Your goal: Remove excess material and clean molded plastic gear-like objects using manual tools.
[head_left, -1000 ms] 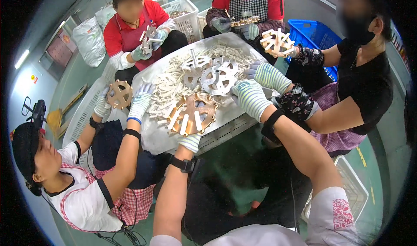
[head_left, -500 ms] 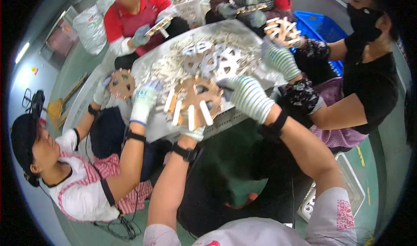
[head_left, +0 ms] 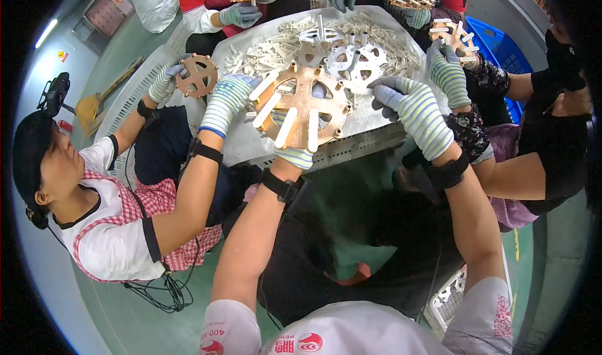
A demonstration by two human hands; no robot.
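My left hand, in a striped glove, holds a round copper-coloured disc with cut-out openings from below; the disc hides most of the fingers. Several white sticks stand along its near and left rim, while short bare studs line the right and far rim. To the right, apart from the disc, my right hand is raised over the table edge with its gloved fingers bent together. Whether anything small is between them I cannot make out.
A table covered in pale sheeting bears a heap of loose white sticks and silvery cut-out discs. Co-workers sit left, right and opposite, holding similar copper discs. A blue crate stands far right, a white basket near right.
My right hand has left the disc's right edge and moved right. The disc has shifted slightly right and up in view. The whole view has tilted a little.
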